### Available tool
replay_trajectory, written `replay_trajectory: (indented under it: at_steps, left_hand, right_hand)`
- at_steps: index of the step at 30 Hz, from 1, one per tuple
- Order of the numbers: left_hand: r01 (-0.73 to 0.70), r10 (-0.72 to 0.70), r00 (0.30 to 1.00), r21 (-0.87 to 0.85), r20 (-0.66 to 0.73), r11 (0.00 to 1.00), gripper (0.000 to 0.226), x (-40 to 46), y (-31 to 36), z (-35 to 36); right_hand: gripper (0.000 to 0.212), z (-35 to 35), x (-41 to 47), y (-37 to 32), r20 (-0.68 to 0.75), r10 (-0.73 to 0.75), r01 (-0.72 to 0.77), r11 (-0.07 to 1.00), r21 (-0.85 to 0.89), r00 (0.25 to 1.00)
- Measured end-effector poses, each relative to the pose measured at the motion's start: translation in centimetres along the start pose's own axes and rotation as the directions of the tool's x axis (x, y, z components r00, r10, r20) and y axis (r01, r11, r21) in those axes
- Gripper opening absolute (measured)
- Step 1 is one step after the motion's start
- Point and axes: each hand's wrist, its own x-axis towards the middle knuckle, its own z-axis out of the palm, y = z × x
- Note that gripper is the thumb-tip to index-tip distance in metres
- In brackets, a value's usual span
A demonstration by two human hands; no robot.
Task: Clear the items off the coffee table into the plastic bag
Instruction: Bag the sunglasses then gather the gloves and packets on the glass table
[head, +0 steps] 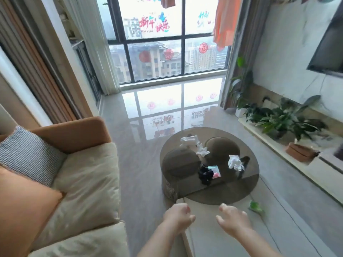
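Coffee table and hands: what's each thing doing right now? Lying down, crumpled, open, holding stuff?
coffee table: glass top, still has items on it
white crumpled items: three, lying apart on the table
black item: bunched, beside the colourful packet
colourful packet: lying flat
green thing: on the floor, right of the table
left hand: fingers loosely curled, holding nothing
right hand: relaxed, holding nothing

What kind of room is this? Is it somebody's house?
Most likely the living room of a high-up flat. There is a sofa with cushions, a round glass coffee table and a big window looking out on tall buildings.
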Motion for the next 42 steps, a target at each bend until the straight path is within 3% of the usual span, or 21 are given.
replay_trajectory:
  at_steps: [10,20,30,42]
  left_hand:
    - [-0.208,0.182,0.974,0.206,0.136,0.956,0.034,7.0,9.1,1.4]
    - [-0.410,0.282,0.888,0.349,0.363,0.842,0.031,18.1,14.6,0.9]
    - [-0.440,0.244,0.864,0.423,0.440,0.792,0.029,28.2,16.4,2.8]
    - [-0.552,0.344,0.816,0.451,0.464,0.701,0.047,41.6,17.9,15.2]
  right_hand:
    - [0.039,-1.8,2.2,7.9,0.015,0.286,-0.287,0.954,0.087,0.958]
    - [0.042,-2.1,8.5,9.8,0.103,0.573,-0.576,0.769,0.276,0.813]
    - [0.042,0.2,15.5,11.2,0.225,0.640,-0.674,0.652,0.348,0.735]
    - [0.040,10.6,25.6,23.0,0.270,0.662,-0.714,0.626,0.313,0.699]
